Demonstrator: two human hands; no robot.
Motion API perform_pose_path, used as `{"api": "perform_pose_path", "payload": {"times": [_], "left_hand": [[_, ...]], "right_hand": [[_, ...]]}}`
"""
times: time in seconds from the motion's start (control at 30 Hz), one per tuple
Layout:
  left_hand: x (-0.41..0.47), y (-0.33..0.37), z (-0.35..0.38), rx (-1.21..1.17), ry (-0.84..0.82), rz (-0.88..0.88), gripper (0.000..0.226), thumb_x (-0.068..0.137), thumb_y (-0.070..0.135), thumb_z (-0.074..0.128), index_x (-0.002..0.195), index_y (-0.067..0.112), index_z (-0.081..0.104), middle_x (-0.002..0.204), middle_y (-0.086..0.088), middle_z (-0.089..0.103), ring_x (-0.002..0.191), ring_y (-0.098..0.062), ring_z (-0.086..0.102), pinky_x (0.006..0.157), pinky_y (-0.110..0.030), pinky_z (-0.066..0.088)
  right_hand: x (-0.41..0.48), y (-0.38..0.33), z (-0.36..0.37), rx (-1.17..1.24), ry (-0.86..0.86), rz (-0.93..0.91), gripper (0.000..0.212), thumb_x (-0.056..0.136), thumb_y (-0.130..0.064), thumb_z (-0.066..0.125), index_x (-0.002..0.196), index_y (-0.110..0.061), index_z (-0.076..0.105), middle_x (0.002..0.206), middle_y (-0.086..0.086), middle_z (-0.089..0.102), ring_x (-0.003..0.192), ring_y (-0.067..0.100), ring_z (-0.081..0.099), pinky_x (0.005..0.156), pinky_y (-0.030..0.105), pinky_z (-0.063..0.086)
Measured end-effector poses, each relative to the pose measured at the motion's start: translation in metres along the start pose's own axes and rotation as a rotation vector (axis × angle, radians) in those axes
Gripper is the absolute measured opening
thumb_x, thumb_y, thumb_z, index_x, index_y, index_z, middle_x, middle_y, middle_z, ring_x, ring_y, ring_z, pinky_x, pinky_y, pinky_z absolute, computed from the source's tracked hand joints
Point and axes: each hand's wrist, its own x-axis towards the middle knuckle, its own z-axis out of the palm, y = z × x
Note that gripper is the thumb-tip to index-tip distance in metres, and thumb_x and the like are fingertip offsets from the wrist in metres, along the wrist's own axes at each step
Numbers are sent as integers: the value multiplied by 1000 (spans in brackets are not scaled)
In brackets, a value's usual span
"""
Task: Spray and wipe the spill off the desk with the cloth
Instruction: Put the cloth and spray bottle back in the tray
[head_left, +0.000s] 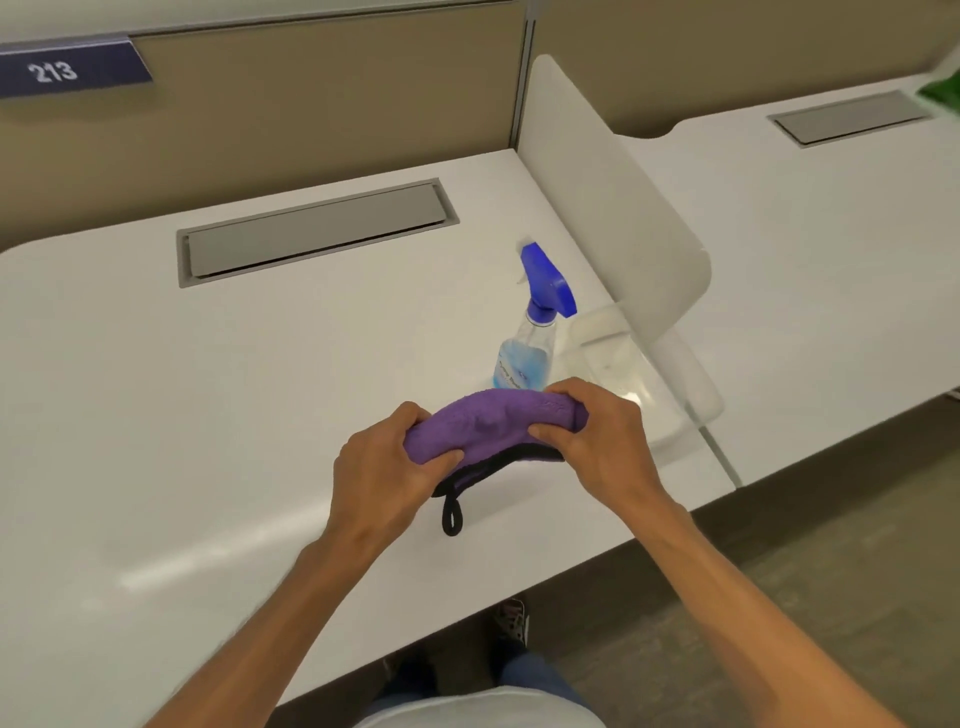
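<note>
Left hand (384, 467) and right hand (597, 436) both grip the bunched cloth (483, 426); the spray bottle (530, 338) at one o'clock could topple if elbowed across the bench (208, 389).

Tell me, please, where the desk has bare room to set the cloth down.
The desk is bare left of the hands, between the grey hatch and the front edge. It is crowded at the right, where the spray bottle stands beside the divider.

A dark blue sign (72, 67) reads "213".
</note>
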Motion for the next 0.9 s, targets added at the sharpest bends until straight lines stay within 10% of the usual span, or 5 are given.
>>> {"api": "perform_pose_path", "payload": {"times": [0.27, 0.6, 0.9], "left_hand": [[5, 79, 62, -105, -96, 76, 54, 88, 45, 74, 131, 18, 54, 101, 8, 61, 76, -8, 58, 69, -7, 43], [31, 155, 131, -90, -126, 257, 53, 97, 41, 65, 143, 20, 50, 138, -5, 57, 117, -17, 58, 91, -17, 40], [73, 171, 178, 34, -203, 244, 31, 96, 27, 66, 122, 11, 68, 123, -7, 58, 93, -12, 50, 81, -18, 41]], "right_hand": [[6, 38, -60, -125, 256, -48, 46, 89, -28, 74, 131, -17, 59, 120, 4, 69, 103, 16, 66, 94, 34, 56], [29, 84, -115, -546, 474, -309, 48, 99, -36, 36, 125, -5, 63, 122, 20, 64, 84, 33, 72, 65, 39, 63], [57, 120, -116, -816, 176, -283, 57, 66, -10, 90, 116, 1, 65, 116, 24, 65, 73, 35, 68, 51, 36, 57]]}}
